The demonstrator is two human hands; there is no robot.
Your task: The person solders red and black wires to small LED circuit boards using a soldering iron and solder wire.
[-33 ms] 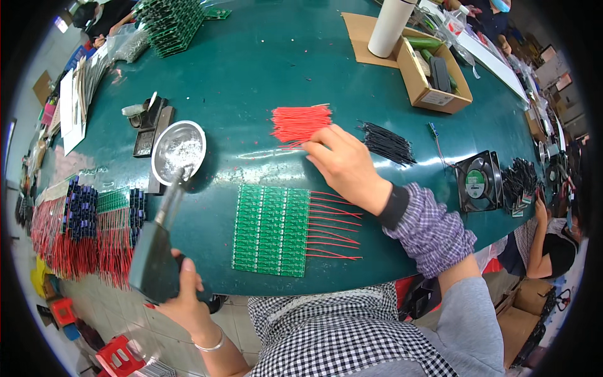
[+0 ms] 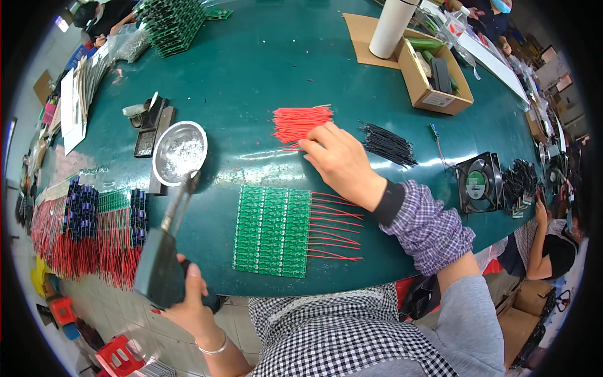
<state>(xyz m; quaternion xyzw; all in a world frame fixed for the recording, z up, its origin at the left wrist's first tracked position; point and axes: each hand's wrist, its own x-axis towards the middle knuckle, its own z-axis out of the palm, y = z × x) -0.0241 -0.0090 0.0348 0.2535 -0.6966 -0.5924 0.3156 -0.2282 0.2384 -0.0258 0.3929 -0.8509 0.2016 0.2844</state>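
My left hand (image 2: 195, 301) is closed round the handle of a dark soldering gun (image 2: 160, 267). The gun's metal tip points up at the near right rim of a round metal dish (image 2: 155, 160) with whitish, shiny stuff inside. My right hand (image 2: 342, 163) bends over the near edge of a pile of red wires (image 2: 301, 122), fingertips pinched; a red wire seems to run into them, though the tips are partly hidden. Between my arms lies a green circuit board panel (image 2: 271, 232), several red wires sticking out from its right edge. Black wires (image 2: 388, 144) lie right of my right hand.
Wired boards (image 2: 103, 239) are stacked on the left. A black stand (image 2: 147, 129) is behind the dish. A small fan (image 2: 475, 182) stands at the right. Farther back are a cardboard box (image 2: 440, 100), a white bottle (image 2: 392, 28) and stacked green boards (image 2: 169, 28). Other people sit around the table.
The soldering gun has shifted right with my left hand, its tip moving from inside the dish to the dish's near right rim. My right hand has moved slightly left at the red wires.
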